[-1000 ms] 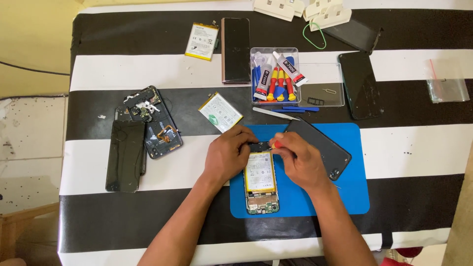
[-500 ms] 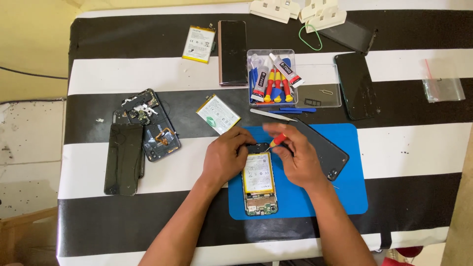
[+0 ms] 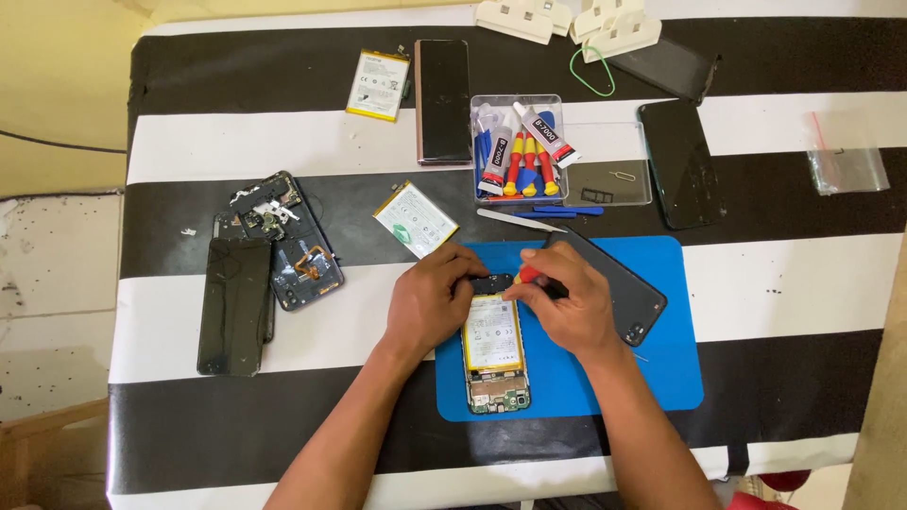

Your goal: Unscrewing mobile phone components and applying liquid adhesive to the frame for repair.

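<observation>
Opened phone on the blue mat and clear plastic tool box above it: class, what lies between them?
In the head view, between the opened phone and the clear tool box lie both hands' fingertips, then silver tweezers and a blue pry tool.

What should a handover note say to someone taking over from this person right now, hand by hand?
Left hand: resting on the top end of the opened phone with the yellow-edged battery, steadying it on the blue mat.
Right hand: holding a red-handled screwdriver at the phone's top end.
Done: back cover off; a dark cover lies beside the right hand on the mat.
Left: battery is in place, lower board exposed.
</observation>
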